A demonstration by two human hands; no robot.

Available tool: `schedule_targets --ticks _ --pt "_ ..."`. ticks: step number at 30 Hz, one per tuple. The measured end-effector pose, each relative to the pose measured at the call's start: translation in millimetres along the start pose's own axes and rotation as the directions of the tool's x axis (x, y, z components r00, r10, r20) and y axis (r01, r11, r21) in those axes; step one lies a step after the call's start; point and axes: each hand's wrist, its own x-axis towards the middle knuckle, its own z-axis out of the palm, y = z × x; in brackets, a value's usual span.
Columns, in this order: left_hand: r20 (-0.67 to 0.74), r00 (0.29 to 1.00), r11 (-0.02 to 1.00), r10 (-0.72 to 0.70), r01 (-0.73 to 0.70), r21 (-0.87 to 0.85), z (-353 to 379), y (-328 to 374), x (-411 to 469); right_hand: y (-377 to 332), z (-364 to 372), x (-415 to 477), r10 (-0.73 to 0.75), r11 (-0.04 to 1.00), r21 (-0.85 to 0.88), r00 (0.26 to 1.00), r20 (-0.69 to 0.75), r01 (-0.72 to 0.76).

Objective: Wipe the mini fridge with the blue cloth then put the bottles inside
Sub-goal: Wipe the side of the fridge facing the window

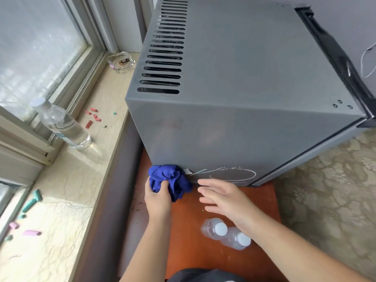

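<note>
A glass ashtray (121, 61) holding a battery (124, 61) sits on the marble windowsill (67, 180) below the window (36, 47). Red bits (92, 117), teal sticks (32, 202) and pink sticks (31, 233) lie scattered along it. Patterned carpet (329, 190) borders the reddish wooden table (193, 261).

No legible text, brand or number anywhere in view.

Mini fridge (244, 129), near side, low edge: white scrawl (225, 174) of looped handwritten strokes, not readable as letters. Same side, upper left: faint reddish smudge (173, 124), no characters made out.

Water bottle (63, 125) on windowsill (67, 190): bluish label band, print too small to read.

Battery (124, 61) in glass ashtray (110, 60): markings blurred.
</note>
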Motion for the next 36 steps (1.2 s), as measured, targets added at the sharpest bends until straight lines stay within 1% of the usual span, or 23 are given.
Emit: schedule_targets --ticks 2,5,8,10,13,16,19,21,23,27,28,30,33,36 --pt "0.029 0.999 0.999 -0.044 0.044 -0.008 14 -14 -2 7 -15 -3 0.013 1.000 0.002 0.999 -0.046 -0.012" --pt "0.101 0.992 0.997 -0.074 0.076 -0.022 37 -25 -21 17 -38 -7 0.035 0.999 0.031 0.988 -0.150 -0.031" --pt "0.240 0.967 0.996 -0.079 0.086 -0.020 67 -26 -52 26 -58 -10 0.059 0.992 0.124 0.971 -0.233 -0.031" --pt "0.328 0.943 0.998 -0.066 0.069 0.001 87 -28 -74 32 -68 -12 0.074 0.981 0.193 0.967 -0.245 -0.027" --pt "0.398 0.916 0.994 -0.046 0.003 0.109 113 -37 -93 40 -82 -9 0.093 0.926 0.377 0.972 -0.217 -0.005" --pt "0.439 0.891 0.974 -0.114 0.014 0.226 135 -50 -95 56 -101 0 0.179 0.863 0.504 0.951 -0.253 -0.028" --pt "0.437 0.884 0.947 -0.166 0.019 0.322 150 -64 -94 76 -115 12 0.280 0.842 0.533 0.915 -0.291 -0.088" --pt "0.419 0.893 0.937 -0.163 0.008 0.348 154 -69 -94 81 -119 17 0.291 0.849 0.519 0.906 -0.306 -0.097" --pt "0.390 0.913 0.941 -0.117 -0.024 0.337 151 -67 -96 78 -117 19 0.242 0.880 0.469 0.917 -0.318 -0.069" --pt "0.257 0.964 0.967 0.070 -0.128 0.219 132 -51 -107 66 -101 16 0.042 0.927 0.365 0.944 -0.326 0.085" --pt "0.220 0.969 0.970 0.114 -0.156 0.187 126 -48 -109 64 -95 16 -0.005 0.938 0.326 0.946 -0.323 0.116" --pt "0.191 0.967 0.965 0.170 -0.202 0.165 120 -45 -110 63 -89 17 -0.057 0.953 0.267 0.949 -0.311 0.145" --pt "0.198 0.969 0.957 0.144 -0.187 0.221 128 -51 -102 70 -96 24 -0.029 0.940 0.315 0.949 -0.315 0.133" --pt "0.198 0.979 0.958 0.045 -0.098 0.269 147 -66 -96 82 -114 33 0.073 0.924 0.377 0.940 -0.334 0.062"
